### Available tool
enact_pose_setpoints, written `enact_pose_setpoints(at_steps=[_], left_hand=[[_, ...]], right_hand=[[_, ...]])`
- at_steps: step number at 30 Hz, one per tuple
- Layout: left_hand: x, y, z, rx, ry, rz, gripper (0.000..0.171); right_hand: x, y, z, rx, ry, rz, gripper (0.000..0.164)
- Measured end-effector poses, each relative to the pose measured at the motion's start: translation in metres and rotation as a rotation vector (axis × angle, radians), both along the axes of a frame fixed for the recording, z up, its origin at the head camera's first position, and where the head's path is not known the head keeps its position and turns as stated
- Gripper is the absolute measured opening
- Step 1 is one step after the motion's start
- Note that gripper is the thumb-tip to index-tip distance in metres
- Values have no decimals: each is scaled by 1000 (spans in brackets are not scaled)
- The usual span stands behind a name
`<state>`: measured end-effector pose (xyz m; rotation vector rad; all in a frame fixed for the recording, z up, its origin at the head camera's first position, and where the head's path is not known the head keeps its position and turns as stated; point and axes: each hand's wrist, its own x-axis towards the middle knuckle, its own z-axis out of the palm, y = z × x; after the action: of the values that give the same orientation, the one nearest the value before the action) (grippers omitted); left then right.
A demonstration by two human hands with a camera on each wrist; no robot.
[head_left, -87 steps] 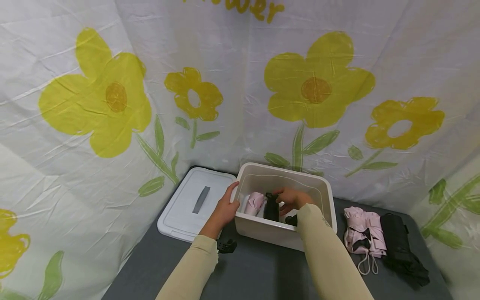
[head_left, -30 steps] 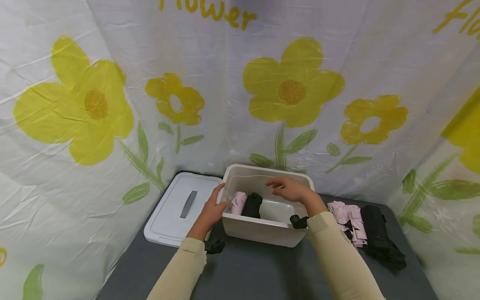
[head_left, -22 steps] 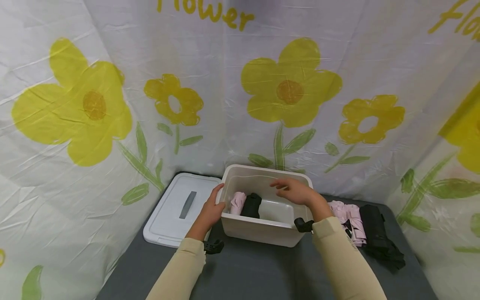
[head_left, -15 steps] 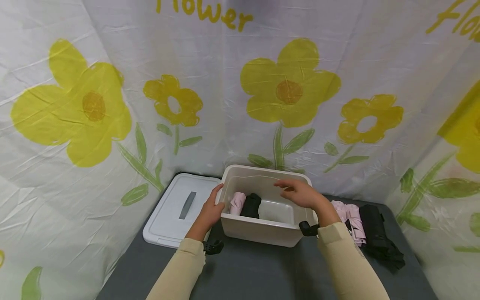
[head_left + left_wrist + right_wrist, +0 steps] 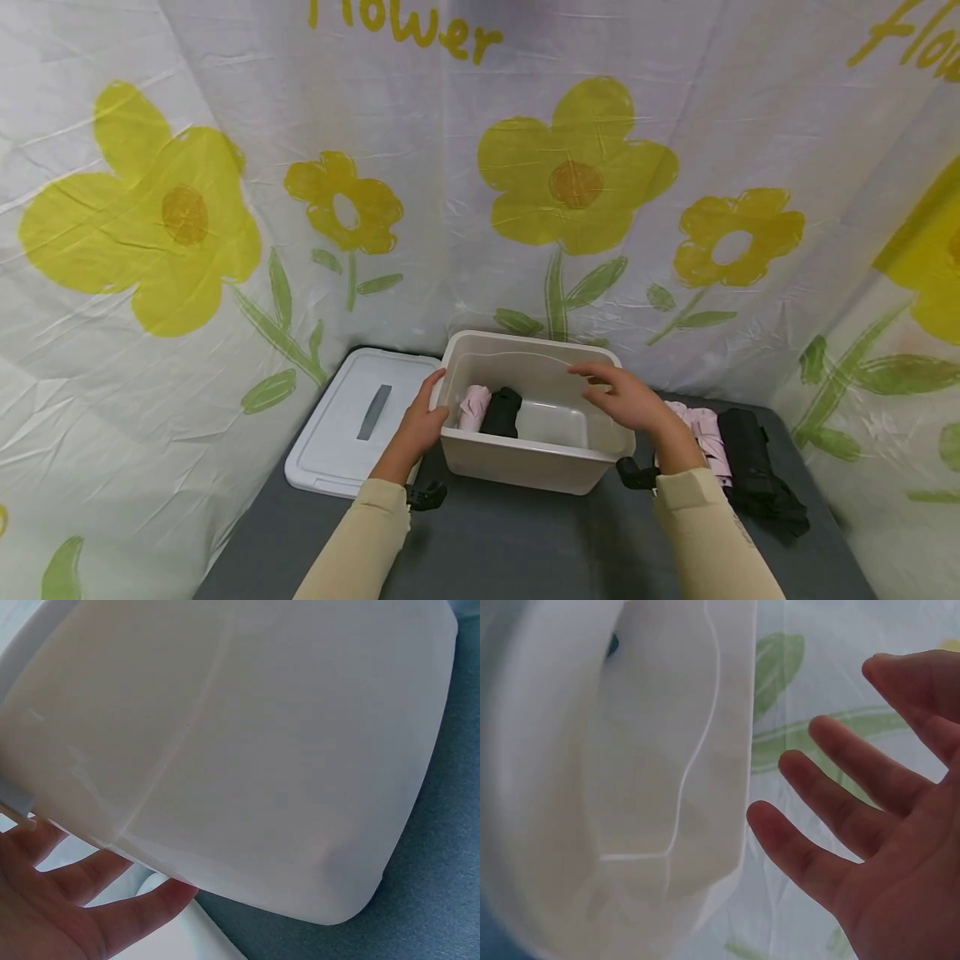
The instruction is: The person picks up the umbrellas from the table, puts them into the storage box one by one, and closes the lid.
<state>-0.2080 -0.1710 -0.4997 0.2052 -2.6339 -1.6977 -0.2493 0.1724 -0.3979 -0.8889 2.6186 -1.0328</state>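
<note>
A pale beige storage bin [image 5: 525,467] stands on the dark table. My left hand [image 5: 422,427] holds its left end, thumb and fingers at the rim; in the left wrist view the fingers [image 5: 142,915] meet the bin's edge. Inside, on the left, a rolled pink cloth bundle [image 5: 474,408] lies beside a rolled black cloth bundle [image 5: 502,413]. My right hand [image 5: 628,398] hovers over the bin's right end, holding nothing. Its fingers [image 5: 806,851] are spread in the right wrist view.
Left of the bin lies a white lid [image 5: 341,433] with a grey handle [image 5: 375,412]. To the right are pink cloth rolls [image 5: 708,433], partly behind my right wrist, and a black cloth roll [image 5: 752,458]. A flower-printed sheet [image 5: 450,283] hangs close behind.
My right hand has left the black bundle, risen and drifted right toward the bin's right end. The black bundle sits closer to the pink one. The left hand keeps its hold; the view has shifted.
</note>
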Motion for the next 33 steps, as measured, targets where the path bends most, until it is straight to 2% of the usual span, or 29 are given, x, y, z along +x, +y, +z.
enact_pose_setpoints(at_steps=[5, 12, 19, 28, 33], left_hand=[[0, 0, -1, 0, -3, 0, 67], [-1, -2, -3, 17, -2, -6, 68], [-2, -2, -3, 24, -1, -14, 68], [-1, 0, -1, 18, 2, -12, 67], [0, -1, -1, 21, -10, -9, 67]], right_hand=[[5, 9, -1, -1, -8, -64, 43], [8, 23, -5, 25, 50, -131, 43], [8, 39, -9, 44, 7, -225, 46], [11, 61, -17, 57, 1, -291, 48], [13, 76, -25, 71, 23, -300, 48]])
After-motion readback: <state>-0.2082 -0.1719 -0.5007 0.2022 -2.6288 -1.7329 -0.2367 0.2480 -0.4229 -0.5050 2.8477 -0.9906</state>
